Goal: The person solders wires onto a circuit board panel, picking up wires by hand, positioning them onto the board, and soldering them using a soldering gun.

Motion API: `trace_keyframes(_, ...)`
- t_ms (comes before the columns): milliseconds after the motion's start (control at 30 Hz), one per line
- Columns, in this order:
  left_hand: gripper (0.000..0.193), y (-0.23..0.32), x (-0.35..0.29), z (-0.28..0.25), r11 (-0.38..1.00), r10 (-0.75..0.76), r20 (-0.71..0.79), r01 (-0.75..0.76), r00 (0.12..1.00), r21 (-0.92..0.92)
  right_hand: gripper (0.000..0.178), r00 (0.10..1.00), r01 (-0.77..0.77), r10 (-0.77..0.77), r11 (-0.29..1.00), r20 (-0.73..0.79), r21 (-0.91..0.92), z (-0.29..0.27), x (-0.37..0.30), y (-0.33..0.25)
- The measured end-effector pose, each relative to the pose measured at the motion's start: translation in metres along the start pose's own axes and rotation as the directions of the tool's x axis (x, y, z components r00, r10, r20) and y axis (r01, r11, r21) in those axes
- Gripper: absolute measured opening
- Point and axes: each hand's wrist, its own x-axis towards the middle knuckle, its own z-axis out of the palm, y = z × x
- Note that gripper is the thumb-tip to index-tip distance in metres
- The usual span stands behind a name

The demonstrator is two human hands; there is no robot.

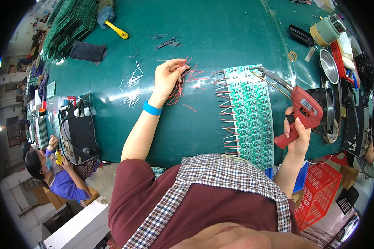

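My left hand [167,79] pinches at the edge of a loose pile of short red wires [176,94]; a red wire seems to be between finger and thumb. In my right hand [297,139] is a red soldering gun [307,108], gripped by its handle. Its metal tip reaches the top edge of a panel of small green circuit boards [250,112]. Black and red wires [227,120] stick out along the panel's left side. White wires [132,97] and black wires [170,42] lie in separate piles near my left hand.
Stacked green panels [70,27], a yellow-handled brush [117,30] and a dark phone [88,52] sit at the far left. To the right are a metal bowl [329,66], a pale green flask [327,31] and a red crate [320,195]. A co-worker [66,180] sits at left.
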Motion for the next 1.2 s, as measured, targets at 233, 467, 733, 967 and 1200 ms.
trace_keyframes(233,0.013,0.004,0.013,-0.005,0.963,0.126,-0.042,-0.112,0.991,0.245,0.045,0.999,-0.004,0.006,0.999,0.047,-0.044,0.0,-0.001,-0.003)
trace_keyframes(467,0.019,0.033,0.021,-0.004,0.646,0.132,0.141,-0.193,0.981,0.738,0.043,1.0,0.004,-0.004,1.0,0.004,0.009,0.004,0.0,-0.003)
trace_keyframes(733,0.018,0.028,0.038,-0.016,0.742,-0.074,0.282,-0.136,0.956,0.656,0.045,1.0,0.001,-0.001,1.0,0.005,-0.005,0.003,0.0,-0.004)
trace_keyframes(967,0.011,0.002,0.025,-0.015,0.992,-0.08,0.145,0.092,0.986,-0.083,0.046,1.0,-0.009,0.009,1.0,0.007,-0.008,0.003,0.001,-0.003)
trace_keyframes(1200,0.012,-0.003,0.022,-0.01,0.997,-0.014,0.1,0.021,0.995,-0.068,0.044,1.0,-0.013,0.013,1.0,0.004,0.01,0.004,0.0,-0.002)
